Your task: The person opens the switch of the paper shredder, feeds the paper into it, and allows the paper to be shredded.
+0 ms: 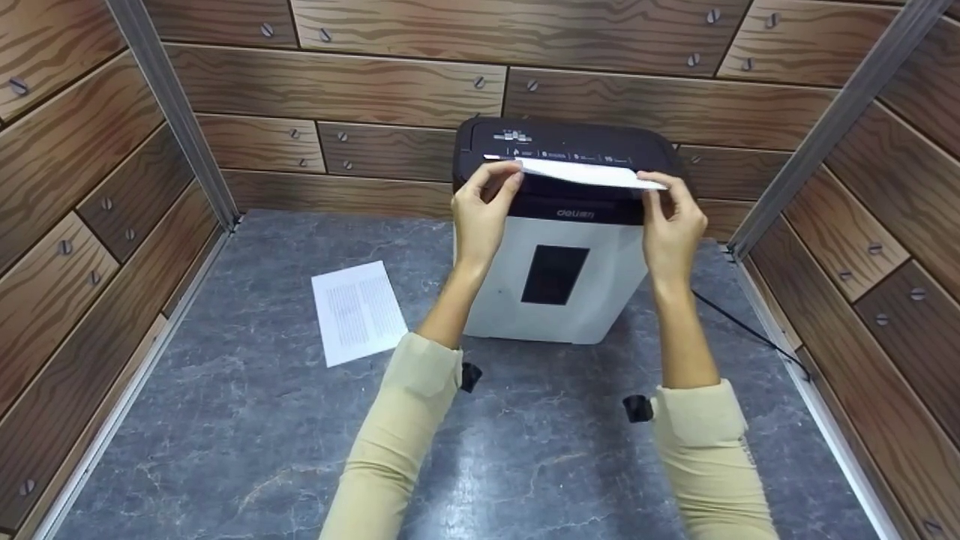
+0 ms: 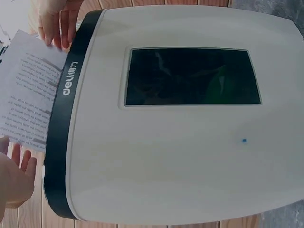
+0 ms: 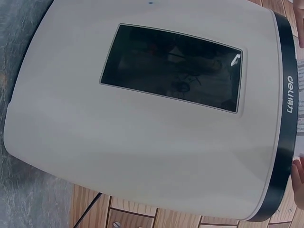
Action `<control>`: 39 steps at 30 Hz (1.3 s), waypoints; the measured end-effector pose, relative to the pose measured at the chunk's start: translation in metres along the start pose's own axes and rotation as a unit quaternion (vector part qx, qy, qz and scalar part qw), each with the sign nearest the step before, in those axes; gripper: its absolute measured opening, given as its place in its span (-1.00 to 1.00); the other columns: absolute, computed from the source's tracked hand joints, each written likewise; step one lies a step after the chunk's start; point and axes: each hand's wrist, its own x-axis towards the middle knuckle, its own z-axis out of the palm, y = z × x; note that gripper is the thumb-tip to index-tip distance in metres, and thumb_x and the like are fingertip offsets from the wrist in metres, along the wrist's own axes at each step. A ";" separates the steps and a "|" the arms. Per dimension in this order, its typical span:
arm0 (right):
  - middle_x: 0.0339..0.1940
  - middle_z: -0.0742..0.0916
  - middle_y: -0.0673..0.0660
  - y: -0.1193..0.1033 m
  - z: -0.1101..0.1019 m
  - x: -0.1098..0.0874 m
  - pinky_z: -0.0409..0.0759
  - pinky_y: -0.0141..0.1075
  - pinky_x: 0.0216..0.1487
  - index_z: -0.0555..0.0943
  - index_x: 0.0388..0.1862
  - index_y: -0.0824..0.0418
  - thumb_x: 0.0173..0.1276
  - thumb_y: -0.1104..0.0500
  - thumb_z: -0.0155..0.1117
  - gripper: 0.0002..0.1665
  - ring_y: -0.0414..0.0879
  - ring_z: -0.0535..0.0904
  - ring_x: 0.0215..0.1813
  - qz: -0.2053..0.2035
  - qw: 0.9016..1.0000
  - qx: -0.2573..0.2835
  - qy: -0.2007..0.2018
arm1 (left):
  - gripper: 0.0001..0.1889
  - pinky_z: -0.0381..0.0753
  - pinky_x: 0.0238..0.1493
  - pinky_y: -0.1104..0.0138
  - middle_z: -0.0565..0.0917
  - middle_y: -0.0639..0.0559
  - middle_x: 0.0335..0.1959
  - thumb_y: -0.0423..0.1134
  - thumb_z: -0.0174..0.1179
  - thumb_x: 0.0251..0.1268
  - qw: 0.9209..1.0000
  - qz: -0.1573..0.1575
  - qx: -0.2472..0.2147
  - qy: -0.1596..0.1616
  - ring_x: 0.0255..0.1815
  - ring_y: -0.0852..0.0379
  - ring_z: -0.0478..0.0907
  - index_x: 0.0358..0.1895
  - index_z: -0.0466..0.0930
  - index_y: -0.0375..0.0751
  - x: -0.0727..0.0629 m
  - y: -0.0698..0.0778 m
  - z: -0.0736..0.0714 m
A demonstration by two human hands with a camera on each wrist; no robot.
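A white sheet of printed paper [image 1: 577, 173] spans the front of the top of a paper shredder [image 1: 487, 300], with both hands on it. At its left end my left hand [image 1: 481, 217] pinches the sheet between thumb and fingers. My right hand [image 1: 673, 229] pinches the other end, near the shredder's right corner. The left wrist view shows lines of print on the paper [image 2: 31, 90], whose edge reaches behind the dark top band. Only a sliver of the paper [image 3: 300, 102] enters the right wrist view. The feed slot is hidden by the sheet.
A second printed sheet [image 1: 360, 311] lies on the grey marbled floor [image 1: 225, 420], left of the shredder. A black cord [image 1: 750, 332] runs along the floor at right. Wood-patterned walls [image 1: 360, 82] with metal corner posts [image 1: 176, 112] enclose the space behind and beside.
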 end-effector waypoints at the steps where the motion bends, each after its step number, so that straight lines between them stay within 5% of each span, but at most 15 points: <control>1: -0.27 0.71 0.13 0.002 -0.001 0.000 0.48 -0.46 -0.21 0.66 -0.25 0.37 0.24 0.40 0.21 -0.87 -0.24 0.55 -0.31 0.004 1.000 -0.009 -0.002 | -0.86 0.48 0.02 0.34 0.65 -0.12 -0.22 -0.45 0.23 0.14 1.000 0.010 0.028 0.001 -0.11 0.20 0.55 -0.22 0.61 -0.42 -0.001 -0.001 -0.001; 3: -0.23 0.71 0.12 0.005 -0.004 -0.001 0.47 -0.45 -0.15 0.66 -0.21 0.33 0.23 0.38 0.22 -0.84 -0.21 0.56 -0.25 0.013 0.999 -0.049 -0.006 | -0.79 0.37 0.12 0.39 0.64 -0.08 -0.14 -0.42 0.26 0.12 0.994 0.029 0.101 0.003 0.02 0.15 0.49 -0.15 0.61 -0.36 -0.002 -0.004 -0.004; 8: -0.03 0.65 0.17 0.014 -0.014 -0.005 0.22 -0.35 0.23 0.64 -0.11 0.31 0.16 0.40 0.26 -0.73 0.00 0.44 0.15 -0.002 0.989 -0.140 -0.042 | -0.63 -0.11 0.36 0.30 0.54 -0.06 0.07 -0.33 0.32 0.06 0.961 0.048 0.271 -0.030 0.29 0.01 0.22 -0.01 0.58 -0.26 -0.008 -0.016 -0.014; 10: 0.04 0.61 0.20 0.018 -0.017 -0.009 0.11 -0.31 0.30 0.63 -0.09 0.34 0.16 0.38 0.28 -0.71 0.06 0.34 0.24 -0.017 0.987 -0.150 -0.064 | -0.64 -0.22 0.37 0.26 0.51 -0.05 0.11 -0.30 0.32 0.06 0.949 0.055 0.307 -0.053 0.33 0.01 0.15 -0.02 0.59 -0.22 -0.011 -0.022 -0.018; 14: 0.12 0.57 0.20 0.027 -0.019 -0.016 0.05 -0.30 0.33 0.60 -0.04 0.35 0.20 0.30 0.28 -0.68 0.03 0.23 0.31 -0.028 0.985 -0.146 -0.092 | -0.68 -0.21 0.38 0.24 0.51 -0.04 0.11 -0.27 0.32 0.06 0.938 0.089 0.329 -0.069 0.33 0.01 0.14 -0.06 0.62 -0.19 -0.015 -0.031 -0.023; 26: 0.10 0.58 0.19 0.037 -0.021 -0.019 0.05 -0.29 0.33 0.62 -0.04 0.31 0.22 0.29 0.28 -0.69 0.03 0.24 0.30 -0.051 0.988 -0.121 -0.078 | -0.68 -0.14 0.38 0.24 0.52 -0.02 0.08 -0.25 0.30 0.06 0.934 0.132 0.326 -0.068 0.30 0.04 0.19 -0.05 0.62 -0.16 -0.017 -0.039 -0.024; 39: 0.12 0.57 0.15 0.036 -0.020 -0.020 0.03 -0.32 0.33 0.62 -0.03 0.29 0.22 0.29 0.27 -0.69 -0.01 0.22 0.32 -0.029 0.990 -0.118 -0.073 | -0.68 -0.15 0.38 0.23 0.52 -0.03 0.08 -0.26 0.30 0.09 0.935 0.140 0.319 -0.065 0.31 0.04 0.18 -0.04 0.62 -0.17 -0.018 -0.041 -0.025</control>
